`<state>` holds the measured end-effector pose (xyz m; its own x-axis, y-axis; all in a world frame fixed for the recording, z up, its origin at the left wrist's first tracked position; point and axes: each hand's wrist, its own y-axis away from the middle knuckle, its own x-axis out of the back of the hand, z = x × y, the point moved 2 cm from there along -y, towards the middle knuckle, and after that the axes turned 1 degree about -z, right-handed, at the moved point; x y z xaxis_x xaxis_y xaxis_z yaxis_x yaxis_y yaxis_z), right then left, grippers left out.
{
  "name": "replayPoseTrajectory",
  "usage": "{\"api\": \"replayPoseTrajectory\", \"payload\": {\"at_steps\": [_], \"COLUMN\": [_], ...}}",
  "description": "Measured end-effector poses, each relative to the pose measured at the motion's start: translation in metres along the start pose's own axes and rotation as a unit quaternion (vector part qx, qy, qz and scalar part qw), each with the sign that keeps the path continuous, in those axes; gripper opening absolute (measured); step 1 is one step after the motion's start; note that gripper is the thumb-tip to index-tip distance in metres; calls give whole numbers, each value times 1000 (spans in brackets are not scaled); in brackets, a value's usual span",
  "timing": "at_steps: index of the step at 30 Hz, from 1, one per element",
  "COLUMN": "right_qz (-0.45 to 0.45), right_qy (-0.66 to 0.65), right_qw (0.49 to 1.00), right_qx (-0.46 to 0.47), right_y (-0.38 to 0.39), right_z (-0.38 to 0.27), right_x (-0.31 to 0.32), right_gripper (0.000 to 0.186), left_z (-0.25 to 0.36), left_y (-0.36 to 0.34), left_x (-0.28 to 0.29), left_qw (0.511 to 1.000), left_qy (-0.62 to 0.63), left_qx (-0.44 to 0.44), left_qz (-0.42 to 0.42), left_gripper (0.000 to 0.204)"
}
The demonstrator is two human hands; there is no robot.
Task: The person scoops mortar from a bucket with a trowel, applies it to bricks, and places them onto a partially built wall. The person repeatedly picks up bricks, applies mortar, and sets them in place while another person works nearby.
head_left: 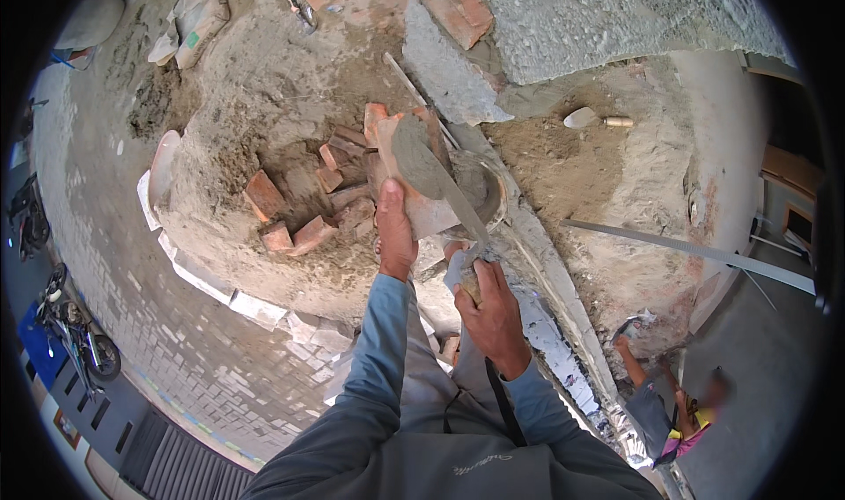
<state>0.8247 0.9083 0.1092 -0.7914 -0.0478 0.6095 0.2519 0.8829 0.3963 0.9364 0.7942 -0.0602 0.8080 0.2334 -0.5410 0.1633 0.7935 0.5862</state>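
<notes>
My left hand [396,231] grips the near left edge of a flat reddish brick [429,218], its thumb on top. In my right hand [495,311] is the handle of a trowel [464,208]. The trowel's blade reaches up and left over the brick, next to a patch of wet grey mortar [414,155]. Behind the brick on the right, a round container [502,199] holds more grey mortar; the brick and trowel partly hide it. Several loose broken bricks [312,236] lie on the sandy ground to the left of my left hand.
A second trowel [581,118] lies on the sand at the right. A long metal bar [695,249] crosses the right side. Low masonry edging [563,311] runs beside me. Another person [660,421] is at lower right. A sack [202,29] and parked motorcycle [75,333] are at left.
</notes>
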Motion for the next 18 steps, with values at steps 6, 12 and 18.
{"api": "replayPoseTrajectory", "payload": {"at_steps": [6, 12, 18], "right_qz": [-254, -370, -352], "right_qy": [-266, -234, -247], "right_qw": [914, 883, 886], "right_qx": [-171, -171, -174], "right_y": [-52, -48, -1], "right_z": [13, 6, 18], "right_x": [104, 135, 108], "right_gripper": [41, 52, 49], "left_z": [52, 71, 71], "left_y": [8, 20, 23], "left_x": [-14, -30, -44], "left_qw": [990, 981, 986], "left_qy": [-115, -172, -142], "left_qx": [42, 49, 64], "left_qz": [-71, -74, -59], "left_gripper": [67, 73, 69]}}
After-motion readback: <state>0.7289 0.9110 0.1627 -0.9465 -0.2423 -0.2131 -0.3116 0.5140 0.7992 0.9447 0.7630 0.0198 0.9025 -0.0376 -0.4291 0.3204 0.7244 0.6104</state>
